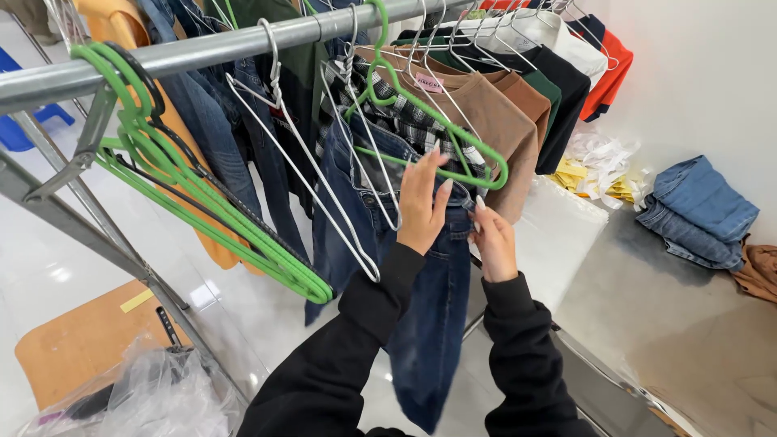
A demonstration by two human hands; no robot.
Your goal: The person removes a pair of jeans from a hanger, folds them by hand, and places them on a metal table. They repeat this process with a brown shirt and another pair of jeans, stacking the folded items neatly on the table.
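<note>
The dark blue jeans (421, 324) hung from a green hanger (453, 154) on the steel rail (210, 50), draped over its lower bar. The left hand (421, 206) lay flat and open against the waistband; the right hand (490, 243) pinched the denim's edge. Clothes crowded close on both sides — empty green hangers (202, 202) leftward. Folded jeans (700, 210) lay well apart, by the wall.

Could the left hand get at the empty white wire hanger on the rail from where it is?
Probably yes: the left hand rests on the dark blue jeans, right beside the empty white wire hanger, with nothing between them.
</note>
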